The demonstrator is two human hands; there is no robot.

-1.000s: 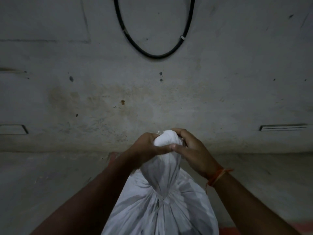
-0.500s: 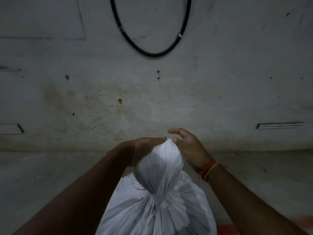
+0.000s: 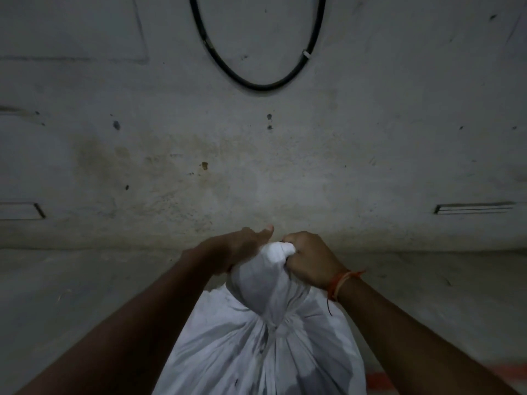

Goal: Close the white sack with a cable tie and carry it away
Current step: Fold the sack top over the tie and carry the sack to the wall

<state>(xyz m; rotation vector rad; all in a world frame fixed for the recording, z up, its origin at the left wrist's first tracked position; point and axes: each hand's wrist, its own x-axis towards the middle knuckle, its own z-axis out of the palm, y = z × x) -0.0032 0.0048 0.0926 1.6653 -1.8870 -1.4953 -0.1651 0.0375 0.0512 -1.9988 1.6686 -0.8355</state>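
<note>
- We see the white sack (image 3: 256,346) standing on the floor (image 3: 85,295) in front of us, close to the wall (image 3: 285,166), its neck gathered tight into a bunch.
- Our right hand (image 3: 309,259) is curled into a fist around the top of that bunch.
- Our left hand (image 3: 242,246) lies against the bunch's left side, thumb out; we cannot tell how far its fingers wrap the cloth.
- The neck looks cinched already, though no cable tie is plain to us.
- We judge the closing done or nearly so; next comes a firm two-handed grip and a lift.
</note>
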